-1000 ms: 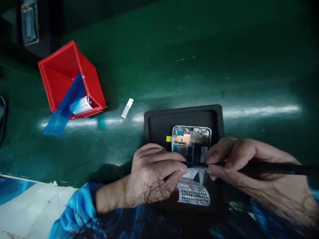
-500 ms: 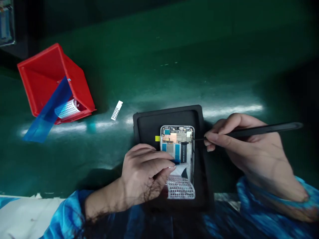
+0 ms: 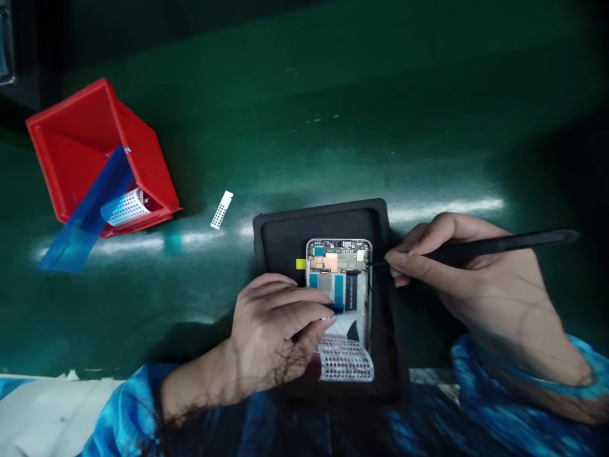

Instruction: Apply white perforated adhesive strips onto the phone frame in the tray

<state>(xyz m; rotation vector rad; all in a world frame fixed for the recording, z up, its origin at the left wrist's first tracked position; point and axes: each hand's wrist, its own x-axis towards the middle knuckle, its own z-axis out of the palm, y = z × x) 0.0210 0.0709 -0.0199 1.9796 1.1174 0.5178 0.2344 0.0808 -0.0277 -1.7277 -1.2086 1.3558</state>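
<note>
An opened phone (image 3: 339, 263), its circuit board bare at the top end, lies in a black tray (image 3: 323, 219). My left hand (image 3: 280, 330) rests over the phone's left side and lower part, thumb and forefinger pinching the edge of a dotted film (image 3: 346, 360). That clear film curls back over the phone's lower end. Between the fingers of my right hand (image 3: 457, 266) are black tweezers (image 3: 514, 244), held like a pen. Their thin tip meets the phone's right edge beside the board; whether it grips anything there is too small to tell.
On the green mat at the left stands a red bin (image 3: 147, 158), with blue film (image 3: 85, 222) hanging out and a dotted film roll (image 3: 126, 206) inside. A small dotted white strip (image 3: 221, 210) lies between bin and tray. A yellow tab (image 3: 301, 264) sticks out left of the phone.
The bin and strip appear slightly further left in view. My right hand and the tweezers have shifted a touch left; my left hand keeps its pinch on the film.
</note>
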